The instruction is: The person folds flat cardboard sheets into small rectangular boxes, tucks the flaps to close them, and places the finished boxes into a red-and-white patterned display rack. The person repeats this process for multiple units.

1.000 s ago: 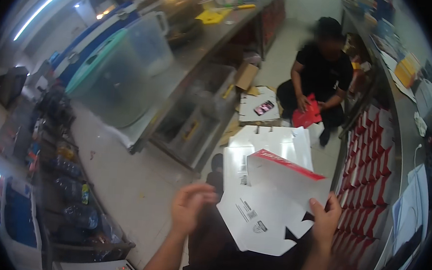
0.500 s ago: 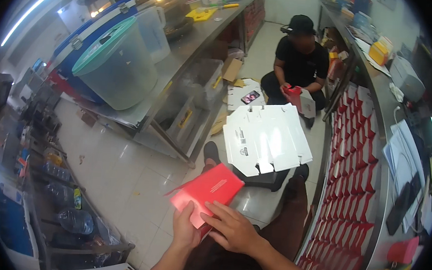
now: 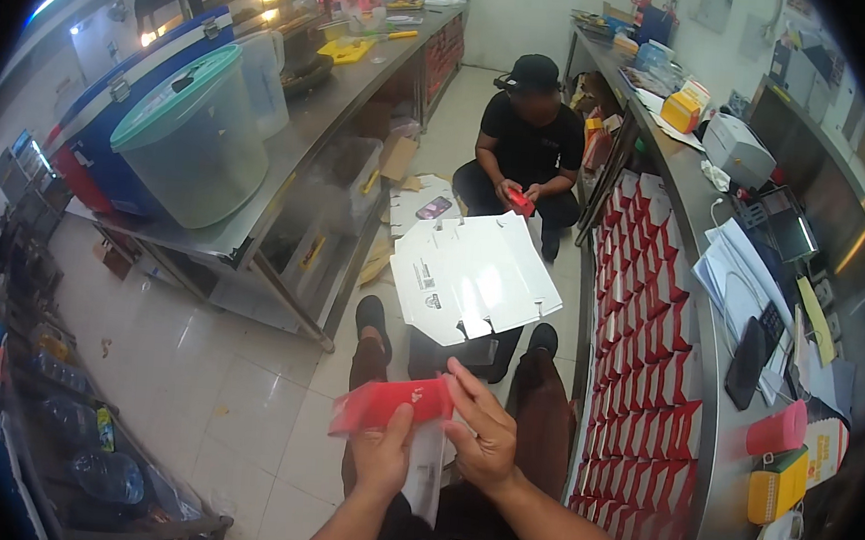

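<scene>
My left hand (image 3: pixel 381 457) and my right hand (image 3: pixel 482 429) both hold a red-and-white flat cardboard carton (image 3: pixel 393 406) above my lap, folding it between the fingers. Its red face points up and a white flap hangs down between my hands. Just ahead, a stack of white flat carton blanks (image 3: pixel 472 273) rests over my knees and feet. My legs stretch out along the floor.
Another person (image 3: pixel 527 136) in black sits on the floor ahead, holding a red carton. Rows of folded red cartons (image 3: pixel 649 335) cover the steel counter on my right. A steel table (image 3: pixel 256 218) with a large lidded tub (image 3: pixel 196 143) stands to my left.
A second ago I held a large white blank up with both hands. It now lies on the stack, and a red carton is being folded tighter in my hands.
</scene>
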A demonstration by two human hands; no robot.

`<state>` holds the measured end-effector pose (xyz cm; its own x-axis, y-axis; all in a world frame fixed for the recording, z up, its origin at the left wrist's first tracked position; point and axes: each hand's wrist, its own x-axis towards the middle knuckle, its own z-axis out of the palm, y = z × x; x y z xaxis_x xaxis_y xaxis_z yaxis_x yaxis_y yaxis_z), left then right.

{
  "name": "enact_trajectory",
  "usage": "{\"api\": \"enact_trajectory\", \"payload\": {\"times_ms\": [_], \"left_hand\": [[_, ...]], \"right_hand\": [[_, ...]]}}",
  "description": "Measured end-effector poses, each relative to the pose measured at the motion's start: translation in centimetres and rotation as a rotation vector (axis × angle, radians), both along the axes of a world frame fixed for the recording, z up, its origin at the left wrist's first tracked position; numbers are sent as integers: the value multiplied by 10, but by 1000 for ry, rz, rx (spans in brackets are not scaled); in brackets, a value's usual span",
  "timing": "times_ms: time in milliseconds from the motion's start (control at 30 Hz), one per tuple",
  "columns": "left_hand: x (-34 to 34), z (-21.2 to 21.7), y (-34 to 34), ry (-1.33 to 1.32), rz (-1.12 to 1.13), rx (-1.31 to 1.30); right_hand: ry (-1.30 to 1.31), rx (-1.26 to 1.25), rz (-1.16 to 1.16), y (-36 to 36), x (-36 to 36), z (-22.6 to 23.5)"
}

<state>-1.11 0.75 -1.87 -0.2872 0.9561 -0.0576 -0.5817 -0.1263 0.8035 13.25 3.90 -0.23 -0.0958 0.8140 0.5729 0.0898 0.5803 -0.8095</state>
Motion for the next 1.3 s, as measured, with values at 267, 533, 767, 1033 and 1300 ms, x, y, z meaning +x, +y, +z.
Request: {"api": "enact_trajectory", "payload": {"times_ms": [267, 533, 767, 1033, 1300], "left_hand": [[-7, 8, 0, 80, -296, -54], [-19, 8, 12, -20, -298, -205], [0, -5, 12, -134, -179, -263], [-48, -16, 6, 652, -678, -310], [-58, 5, 4, 1375, -1084, -109]], "right_hand": [[-143, -61, 40, 1, 25, 18], [-337, 58, 276, 11, 41, 9], [-414, 21, -67, 5, 11, -7], [-179, -414, 268, 9, 45, -17], [-675, -225, 459, -4, 46, -42]]}}
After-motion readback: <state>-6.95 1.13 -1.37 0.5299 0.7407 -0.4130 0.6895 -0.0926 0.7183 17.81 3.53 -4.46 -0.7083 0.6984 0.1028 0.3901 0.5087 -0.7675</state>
